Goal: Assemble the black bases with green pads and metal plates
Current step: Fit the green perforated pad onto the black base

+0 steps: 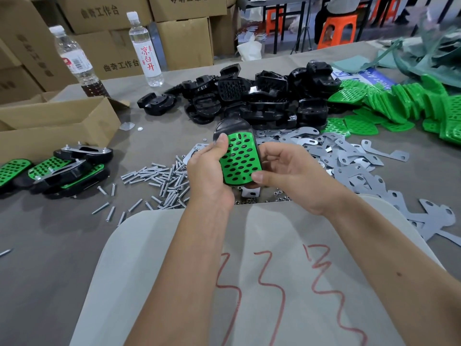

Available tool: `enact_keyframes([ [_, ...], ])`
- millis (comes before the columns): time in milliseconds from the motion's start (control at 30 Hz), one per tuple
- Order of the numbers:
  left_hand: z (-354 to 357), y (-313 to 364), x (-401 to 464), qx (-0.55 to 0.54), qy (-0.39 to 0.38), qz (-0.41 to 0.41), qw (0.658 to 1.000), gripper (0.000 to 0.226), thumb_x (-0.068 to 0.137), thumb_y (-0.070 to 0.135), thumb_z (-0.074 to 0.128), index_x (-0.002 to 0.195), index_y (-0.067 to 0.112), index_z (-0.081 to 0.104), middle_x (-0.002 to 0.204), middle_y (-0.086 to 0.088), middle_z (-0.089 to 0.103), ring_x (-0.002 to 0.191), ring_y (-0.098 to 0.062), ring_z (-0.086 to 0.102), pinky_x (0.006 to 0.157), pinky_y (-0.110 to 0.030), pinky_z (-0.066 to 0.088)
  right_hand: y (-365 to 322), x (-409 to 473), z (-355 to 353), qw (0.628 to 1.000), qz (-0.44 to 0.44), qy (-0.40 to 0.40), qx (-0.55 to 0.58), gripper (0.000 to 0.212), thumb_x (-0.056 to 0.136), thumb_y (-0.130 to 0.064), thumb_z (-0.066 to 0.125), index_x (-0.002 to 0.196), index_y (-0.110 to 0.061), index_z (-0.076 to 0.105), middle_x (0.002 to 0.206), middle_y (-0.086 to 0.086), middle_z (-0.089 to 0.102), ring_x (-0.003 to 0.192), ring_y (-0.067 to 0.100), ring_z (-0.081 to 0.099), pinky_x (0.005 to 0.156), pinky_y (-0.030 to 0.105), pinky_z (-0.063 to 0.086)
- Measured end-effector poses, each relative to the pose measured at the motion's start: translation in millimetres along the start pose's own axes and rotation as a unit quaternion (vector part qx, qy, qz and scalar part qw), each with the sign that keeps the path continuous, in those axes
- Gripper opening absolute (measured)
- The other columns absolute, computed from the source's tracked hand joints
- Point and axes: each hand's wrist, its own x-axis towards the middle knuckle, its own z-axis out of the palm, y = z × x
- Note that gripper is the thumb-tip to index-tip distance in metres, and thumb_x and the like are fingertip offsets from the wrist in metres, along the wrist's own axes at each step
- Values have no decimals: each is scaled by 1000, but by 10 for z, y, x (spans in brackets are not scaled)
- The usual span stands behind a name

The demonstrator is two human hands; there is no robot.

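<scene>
1. Head view: a black base (230, 127) with a green pad (240, 159) laid on its face is held above the table (62, 233), between both hands.
2. The left hand (207, 168) is curled round the left edge of the piece, its thumb pressed on the pad's upper left corner.
3. The right hand (287, 166) is curled round the right edge, its thumb pressed on the pad's lower right corner.
4. A heap of loose black bases (249, 96) is seen on the far side of the table, with loose green pads (399, 106) to its right.
5. Metal plates (349, 156) are spread on the table right of the hands; a pile of screws (159, 176) lies left of them.
6. Finished assemblies (62, 168) are stacked at the left edge, just before a cardboard box (57, 123).
7. Two bottles (144, 46) are stood beyond the box.
</scene>
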Motion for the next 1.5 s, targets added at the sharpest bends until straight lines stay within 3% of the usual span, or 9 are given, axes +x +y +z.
enact_keyframes([
  [167, -8, -16, 36, 43, -5, 63, 997, 21, 98, 24, 69, 102, 4, 73, 95, -13, 76, 80, -26, 71, 64, -38, 59, 4, 5, 26, 1000, -1, 22, 12, 25, 93, 8, 68, 117, 0, 68, 111, 21, 74, 102, 29, 74, 86, 36, 61],
  [400, -76, -16, 79, 93, -46, 52, 993, 31, 91, 21, 78, 116, 5, 68, 96, -10, 73, 85, -27, 71, 70, -43, 62, 8, 40, 126, 991, 17, 136, 6, 31, 84, 5, 80, 103, -4, 58, 92, 29, 73, 76, 32, 77, 69, 38, 65],
  [667, -498, 308, 329, 59, 119, 80, 988, 28, 84, 15, 84, 106, 16, 67, 94, -3, 73, 81, -21, 69, 56, -32, 56, 9, 122, 293, 886, 2, 68, -458, 15, 92, -27, 78, 102, -24, 68, 94, -14, 63, 76, -3, 57, 75, 28, 43],
  [800, -524, 326, 319, 55, 126, 66, 988, 27, 83, 15, 85, 103, 17, 66, 92, -2, 72, 79, -20, 68, 50, -28, 53, -77, 294, 437, 827, 89, -1, -555, 24, 96, -36, 72, 113, -21, 65, 117, 0, 52, 97, 22, 56, 85, 36, 46],
  [967, -507, 320, 276, 78, 96, 74, 990, 30, 84, 18, 84, 110, 12, 69, 89, 1, 73, 75, -15, 68, 48, -23, 53, -114, 325, 409, 827, 94, -12, -553, 22, 98, -31, 69, 82, -16, 67, 93, -3, 62, 90, 20, 61, 81, 40, 50],
  [1133, -388, 275, 216, 138, 11, 24, 990, 17, 94, 24, 71, 107, 13, 73, 88, -3, 76, 78, -24, 74, 66, -41, 64, -60, 197, 233, 922, 17, 194, -333, 17, 98, -23, 70, 83, -20, 65, 64, 0, 67, 52, 10, 52, 52, 23, 40],
  [1233, -324, 223, 172, 183, -19, 12, 983, 19, 95, 15, 64, 112, 11, 72, 99, -10, 77, 94, -34, 75, 80, -56, 63, -10, 142, 179, 941, 15, 233, -244, 16, 96, -12, 72, 84, -23, 74, 67, -4, 68, 57, 11, 59, 59, 26, 50],
  [1367, -274, 138, 151, 249, -38, 55, 966, 16, 96, 10, 64, 90, 22, 73, 77, 6, 78, 71, -14, 75, 56, -36, 62, -8, 122, 155, 965, 16, 241, -103, 22, 99, 4, 61, 100, -11, 76, 82, 11, 76, 66, 18, 74, 72, 34, 64],
  [1500, -186, 103, 98, 330, -45, 134, 933, 15, 94, 13, 65, 98, 22, 76, 93, -2, 78, 91, -28, 74, 80, -53, 63, -37, 117, 179, 964, -27, 243, -104, 22, 95, 7, 65, 89, -13, 74, 76, 7, 76, 65, 21, 75, 63, 29, 63],
])
